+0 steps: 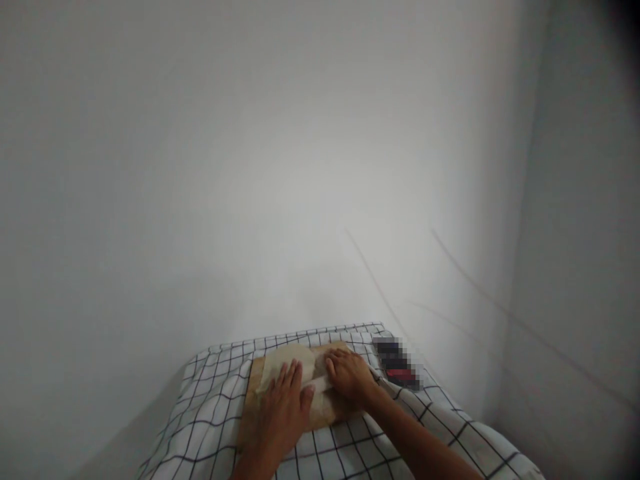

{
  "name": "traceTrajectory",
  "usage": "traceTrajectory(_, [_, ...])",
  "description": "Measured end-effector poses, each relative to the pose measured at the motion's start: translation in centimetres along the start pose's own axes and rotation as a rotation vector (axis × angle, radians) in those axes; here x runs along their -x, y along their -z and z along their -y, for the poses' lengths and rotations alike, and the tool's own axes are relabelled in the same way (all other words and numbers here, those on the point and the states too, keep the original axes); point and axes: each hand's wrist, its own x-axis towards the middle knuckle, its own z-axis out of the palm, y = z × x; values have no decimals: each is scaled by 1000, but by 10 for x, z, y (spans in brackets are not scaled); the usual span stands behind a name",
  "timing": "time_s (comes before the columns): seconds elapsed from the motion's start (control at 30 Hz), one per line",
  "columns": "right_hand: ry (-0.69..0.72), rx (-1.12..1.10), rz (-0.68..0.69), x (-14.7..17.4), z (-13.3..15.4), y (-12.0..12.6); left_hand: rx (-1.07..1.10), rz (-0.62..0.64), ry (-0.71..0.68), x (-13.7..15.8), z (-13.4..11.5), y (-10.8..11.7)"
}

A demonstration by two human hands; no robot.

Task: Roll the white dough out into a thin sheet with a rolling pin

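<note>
A thin, pale sheet with a rounded far edge [289, 361] lies on a light brown board [325, 419]; its material is not clear. My left hand [286, 399] rests on the near part of this sheet, fingers stretched forward and thumb out to the side. From near that thumb, a narrow pale strip [318, 385] runs to the right, under my right hand [349, 375]. The fingers of my right hand are bent over the strip's right end at the board's right side. What lies beneath that palm is hidden.
A white cloth with dark grid lines [213, 407] covers the surface under the board, with folds at left and right. Right of the board is a dark, pixelated object with a red patch [399, 363]. Pale walls [300, 167] rise behind and at right.
</note>
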Motion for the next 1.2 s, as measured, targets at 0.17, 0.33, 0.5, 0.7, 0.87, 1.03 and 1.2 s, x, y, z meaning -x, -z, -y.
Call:
traceTrajectory(0.17, [8,-25,33,-41,-14,-15,6,115,29,-37,19,-8])
traceTrajectory(0.33, [15,-50,56,-60,-28,-32,-16,129,20,-51,25,-16])
traceTrajectory(0.5, [-14,-34,41,-53,-29,-32,-31,45,59,-44,17,-19])
traceTrajectory(0.7, [-4,12,10,-17,-13,-13,1,-28,44,-24,7,-12])
traceTrajectory(0.87, [7,7,-8,23,-2,-4,-15,-152,-47,9,-3,-7])
traceTrajectory(1.03, [81,-138,-95,70,3,-3,-100,-288,-153,58,-19,5])
traceTrajectory(1.2, [64,-180,-182,93,7,-5,-233,-359,-229,92,-33,26])
